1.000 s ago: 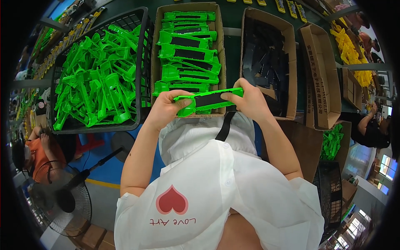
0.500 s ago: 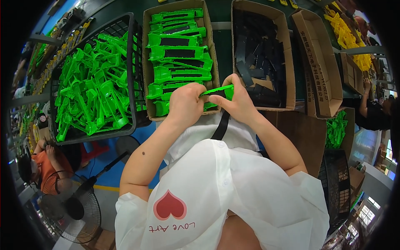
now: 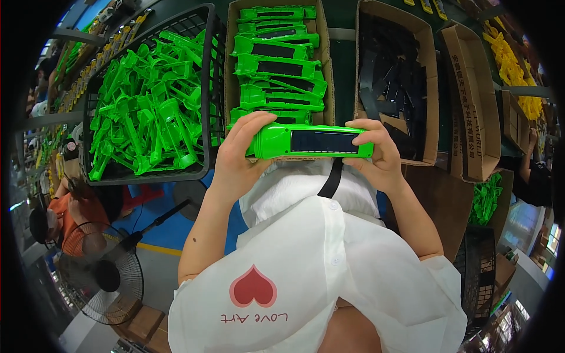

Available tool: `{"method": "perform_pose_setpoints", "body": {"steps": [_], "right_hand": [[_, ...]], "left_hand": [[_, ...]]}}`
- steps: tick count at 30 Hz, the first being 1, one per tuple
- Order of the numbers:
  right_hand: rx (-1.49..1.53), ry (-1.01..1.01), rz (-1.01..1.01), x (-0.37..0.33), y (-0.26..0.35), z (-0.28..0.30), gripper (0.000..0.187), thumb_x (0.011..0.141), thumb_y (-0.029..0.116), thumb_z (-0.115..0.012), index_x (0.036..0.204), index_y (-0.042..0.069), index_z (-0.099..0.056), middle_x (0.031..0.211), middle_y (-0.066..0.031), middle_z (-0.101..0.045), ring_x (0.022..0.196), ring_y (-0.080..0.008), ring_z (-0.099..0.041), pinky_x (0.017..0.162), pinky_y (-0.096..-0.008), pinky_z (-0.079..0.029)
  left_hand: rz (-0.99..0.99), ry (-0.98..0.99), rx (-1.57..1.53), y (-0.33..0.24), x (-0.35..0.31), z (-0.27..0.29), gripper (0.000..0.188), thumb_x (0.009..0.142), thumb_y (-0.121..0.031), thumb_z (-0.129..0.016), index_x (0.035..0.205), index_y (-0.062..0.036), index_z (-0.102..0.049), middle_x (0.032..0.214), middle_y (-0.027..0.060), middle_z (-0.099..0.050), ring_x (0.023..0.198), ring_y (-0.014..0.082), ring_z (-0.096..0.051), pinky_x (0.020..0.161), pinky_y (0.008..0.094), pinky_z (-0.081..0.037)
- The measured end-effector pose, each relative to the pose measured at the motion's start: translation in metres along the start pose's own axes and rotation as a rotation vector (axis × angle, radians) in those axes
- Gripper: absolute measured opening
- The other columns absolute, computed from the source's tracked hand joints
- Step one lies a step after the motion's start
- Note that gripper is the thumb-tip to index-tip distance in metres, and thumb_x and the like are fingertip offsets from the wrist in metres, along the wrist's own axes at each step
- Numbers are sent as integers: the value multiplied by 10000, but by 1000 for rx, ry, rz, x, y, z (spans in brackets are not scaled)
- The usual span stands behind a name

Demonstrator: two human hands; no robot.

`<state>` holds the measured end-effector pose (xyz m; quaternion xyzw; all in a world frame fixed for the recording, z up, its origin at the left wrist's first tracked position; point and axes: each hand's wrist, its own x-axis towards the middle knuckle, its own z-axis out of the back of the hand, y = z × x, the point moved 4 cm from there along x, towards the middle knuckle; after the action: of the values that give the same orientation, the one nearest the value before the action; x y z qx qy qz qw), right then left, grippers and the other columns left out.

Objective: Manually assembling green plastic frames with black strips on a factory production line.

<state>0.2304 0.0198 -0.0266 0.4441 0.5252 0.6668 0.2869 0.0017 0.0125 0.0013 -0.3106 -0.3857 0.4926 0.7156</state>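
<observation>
the left hand is closed around the wider, ridged end of a green casing, its fingers curled over the far edge. the right hand grips the other end, with one fingertip on the dark panel set into the casing's upward face. the casing is held crosswise between the two hands, over the near end of the long carton.

inside the long carton, green parts lie crosswise in a stack, several showing dark panels of their own. just left of the long carton stands a black basket, heaped with loose green pieces. to the right of the long carton, across a gap, a second carton holds dark flat strips lying at mixed angles. a narrow carton stands farther right of the long carton, and yellow parts lie beyond that.

on the near side of the long carton is the person's white shirt; a fan stands well to its near left, beside a person in orange.
</observation>
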Motion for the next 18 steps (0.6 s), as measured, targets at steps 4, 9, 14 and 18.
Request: {"method": "perform_pose_setpoints", "body": {"steps": [4,9,14,18], "right_hand": [[-42,-37,-65,-1,-14,-5,340,658,-48,-664,929,68,-494,1100,-111,-461,974,-185,-496,797,-266,-437],[-144,-4,-166,0,-30,-9,337,648,7,-692,926,67,-512,1057,-57,-513,663,-93,-483,507,-195,-402],[-772,-25,-209,12,-33,-20,347,772,245,-597,1022,36,-478,1060,-137,-517,760,-312,-577,620,-351,-483],[-909,-308,-286,16,-39,43,180,777,171,-568,870,21,-533,795,-120,-585,713,-285,-579,621,-341,-474]], "left_hand": [[9,2,60,5,-6,-1,544,563,3,-713,1064,-47,-506,1048,109,-514,970,281,-503,796,338,-432],[-10,-37,301,14,-11,-1,526,536,-32,-732,1020,-39,-526,1043,97,-509,1024,307,-440,852,378,-382],[109,-300,560,24,-14,-9,371,723,-21,-605,1073,25,-489,1147,175,-417,1051,342,-412,865,386,-362],[40,271,708,28,-21,-50,475,796,-271,-556,1240,-168,-424,1348,78,-287,1254,330,-209,992,478,-188]]}}
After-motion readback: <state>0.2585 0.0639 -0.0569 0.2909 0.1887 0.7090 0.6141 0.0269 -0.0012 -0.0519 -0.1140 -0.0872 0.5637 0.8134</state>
